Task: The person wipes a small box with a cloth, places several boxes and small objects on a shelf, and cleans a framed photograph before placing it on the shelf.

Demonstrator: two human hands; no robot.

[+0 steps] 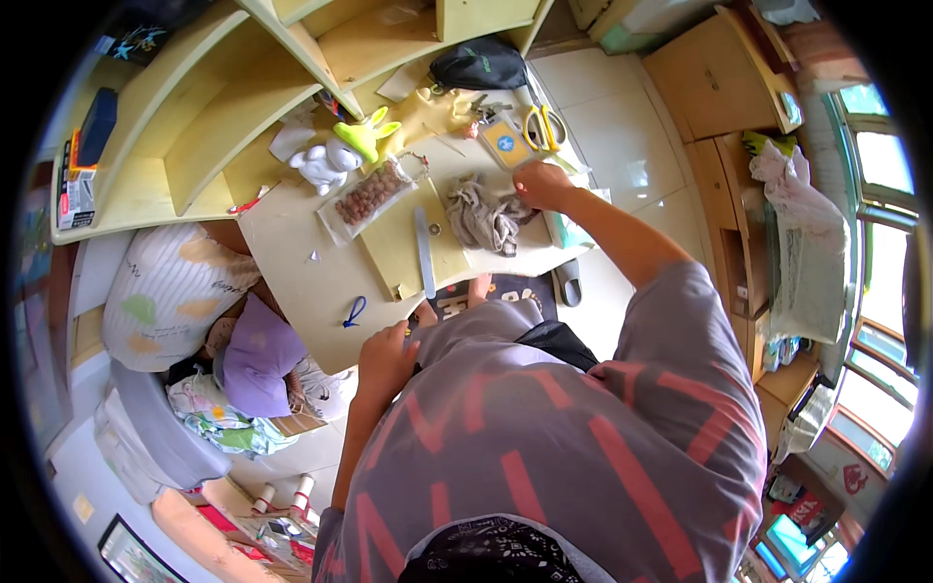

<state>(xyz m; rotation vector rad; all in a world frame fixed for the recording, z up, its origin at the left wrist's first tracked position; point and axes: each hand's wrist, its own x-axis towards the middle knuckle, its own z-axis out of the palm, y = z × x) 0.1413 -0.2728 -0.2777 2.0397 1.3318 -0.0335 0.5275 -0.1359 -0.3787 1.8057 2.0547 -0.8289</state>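
Note:
On the pale table (292, 262), my right hand (542, 185) is closed beside the right end of a crumpled grey cloth (478, 216). Its fingertips point down, and what lies between them is hidden. My left hand (387, 358) hangs low by the table's near edge, close to my body, with its fingers curled; the inside of that hand cannot be seen. Left of the cloth a metal ruler (425, 253) lies across a yellowish board (389, 243). A clear bag of reddish-brown round pieces (374, 199) lies partly over the board. A yellow card with a blue emblem (505, 142) is just beyond my right hand.
Farther back are a plush toy with a green hat (330, 163), yellow cloth (432, 109), keys (494, 109), yellow-handled scissors (544, 129) and a black pouch (478, 64). A blue looped cord (356, 311) lies near left. Shelves (224, 136) rise behind; a person (185, 291) is at left.

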